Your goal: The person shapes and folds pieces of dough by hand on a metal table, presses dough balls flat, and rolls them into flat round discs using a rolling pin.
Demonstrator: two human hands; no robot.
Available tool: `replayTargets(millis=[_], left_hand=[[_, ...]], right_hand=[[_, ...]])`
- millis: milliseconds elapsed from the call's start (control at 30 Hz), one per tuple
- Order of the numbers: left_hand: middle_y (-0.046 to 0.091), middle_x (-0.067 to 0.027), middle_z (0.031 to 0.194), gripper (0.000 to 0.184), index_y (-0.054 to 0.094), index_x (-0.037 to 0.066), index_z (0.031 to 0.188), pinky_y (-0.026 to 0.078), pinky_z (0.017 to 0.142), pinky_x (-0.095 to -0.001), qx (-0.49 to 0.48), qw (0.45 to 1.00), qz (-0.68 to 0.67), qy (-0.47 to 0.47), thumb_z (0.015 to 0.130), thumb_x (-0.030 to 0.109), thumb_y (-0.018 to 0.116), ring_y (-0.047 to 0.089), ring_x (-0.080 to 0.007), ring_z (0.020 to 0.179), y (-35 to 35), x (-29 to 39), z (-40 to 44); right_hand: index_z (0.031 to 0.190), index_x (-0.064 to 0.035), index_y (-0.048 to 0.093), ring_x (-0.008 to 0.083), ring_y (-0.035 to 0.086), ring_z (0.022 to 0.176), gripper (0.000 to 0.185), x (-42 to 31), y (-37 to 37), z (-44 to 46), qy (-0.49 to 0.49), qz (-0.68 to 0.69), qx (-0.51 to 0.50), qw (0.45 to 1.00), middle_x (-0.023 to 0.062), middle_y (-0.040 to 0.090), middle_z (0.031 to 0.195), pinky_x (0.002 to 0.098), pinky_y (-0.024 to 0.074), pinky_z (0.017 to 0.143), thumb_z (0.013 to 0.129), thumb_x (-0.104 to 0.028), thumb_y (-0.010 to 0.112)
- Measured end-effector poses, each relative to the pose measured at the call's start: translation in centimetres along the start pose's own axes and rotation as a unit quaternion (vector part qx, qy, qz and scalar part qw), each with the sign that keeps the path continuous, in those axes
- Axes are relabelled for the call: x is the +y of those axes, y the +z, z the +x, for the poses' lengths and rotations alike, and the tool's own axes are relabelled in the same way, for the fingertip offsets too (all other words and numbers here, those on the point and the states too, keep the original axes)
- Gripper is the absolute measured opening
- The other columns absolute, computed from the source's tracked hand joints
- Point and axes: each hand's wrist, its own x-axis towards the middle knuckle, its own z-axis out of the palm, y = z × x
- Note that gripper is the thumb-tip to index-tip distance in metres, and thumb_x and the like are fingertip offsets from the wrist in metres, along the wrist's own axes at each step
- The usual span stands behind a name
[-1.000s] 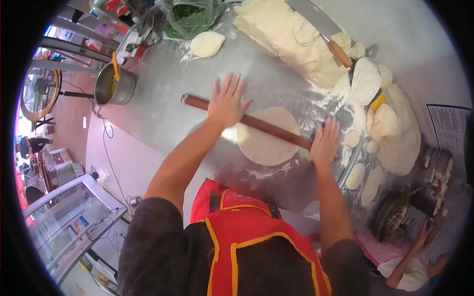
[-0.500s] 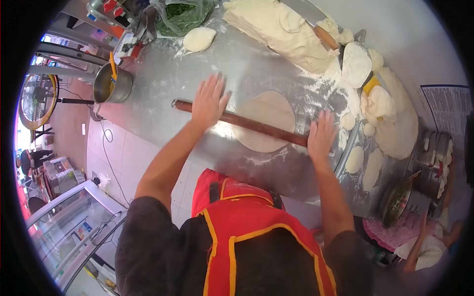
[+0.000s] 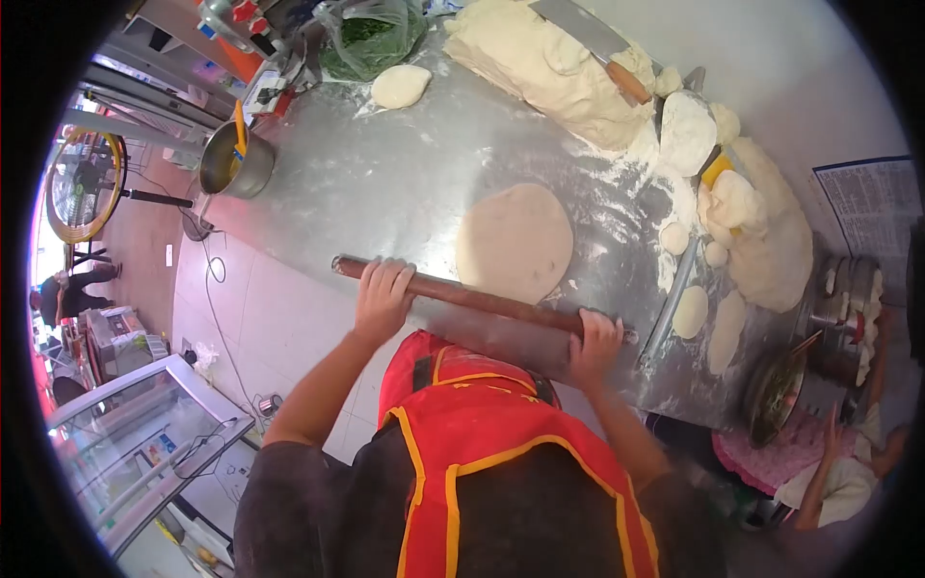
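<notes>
A brown rolling pin (image 3: pixel 491 302) lies slantwise near the front edge of the metal table (image 3: pixel 385 154). My left hand (image 3: pixel 383 299) is curled over the pin near its left end. Near the other end, my right hand (image 3: pixel 594 345) has its fingers wrapped over the wood. Just beyond the pin lies a flat round sheet of dough (image 3: pixel 515 243), its lower edge close to the wood.
A large dough mass (image 3: pixel 549 72) lies at the back beside a cleaver (image 3: pixel 583 29). More dough (image 3: pixel 771 231) is at the right. A pot (image 3: pixel 236 162) stands left, a bag of greens (image 3: pixel 371 43) behind. Another person (image 3: pixel 838 486) is at lower right.
Both hands and the rolling pin have come toward my body, off the middle of the dough sheet to its near edge. My fingers, stretched out before, are now curled round the pin.
</notes>
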Motion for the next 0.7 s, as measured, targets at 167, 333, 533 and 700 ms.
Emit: replayTargets(millis=[167,333,533,700], left_hand=[[0.057,-0.0107,0.088,0.032,0.056,0.007,0.096,0.046,0.077,-0.0447,-0.058,0.992,-0.073,-0.082,0.071,0.017,0.072,0.059,-0.0324,0.084,-5.0,-0.3,1.3],[0.06,-0.0107,0.092,0.028,0.058,0.009,0.1,0.049,0.068,-0.0439,0.032,0.964,-0.093,-0.248,0.076,0.017,0.07,0.062,-0.0336,0.082,-4.1,-1.5,-3.6],[0.061,-0.0116,0.093,0.03,0.059,0.009,0.106,0.049,0.069,-0.0448,0.02,0.906,-0.058,-0.419,0.079,0.016,0.069,0.063,-0.035,0.085,-2.4,-3.4,-7.2],[0.059,-0.0164,0.108,0.036,0.056,0.004,0.113,0.044,0.088,-0.0462,0.075,0.926,-0.046,-0.367,0.08,0.01,0.068,0.056,-0.0371,0.103,-1.3,-3.3,-3.7]], right_hand=[[0.127,-0.008,0.054,0.0354,0.047,0.12,0.052,-0.8,-5.8,8.6,-0.07,-0.06,0.125,0.988,0.0163,0.054,0.121,0.0541,0.0295,0.107,0.079,-0.011,0.072],[0.125,-0.0009,0.053,0.0355,0.056,0.109,0.056,-1.2,-1.3,17.3,0.093,0.1,0.18,0.974,0.0169,0.061,0.114,0.0439,0.0406,0.099,0.077,-0.017,0.076],[0.116,0.0025,0.057,0.0319,0.063,0.096,0.05,-3.2,1.1,22.3,0.177,0.166,-0.057,0.969,0.0192,0.065,0.105,0.0407,0.0499,0.084,0.075,-0.02,0.076],[0.104,-0.0006,0.061,0.0229,0.064,0.088,0.036,-2.8,0.0,20.5,0.038,0.17,-0.031,0.984,0.0129,0.065,0.095,0.0366,0.05,0.078,0.076,-0.017,0.075]])
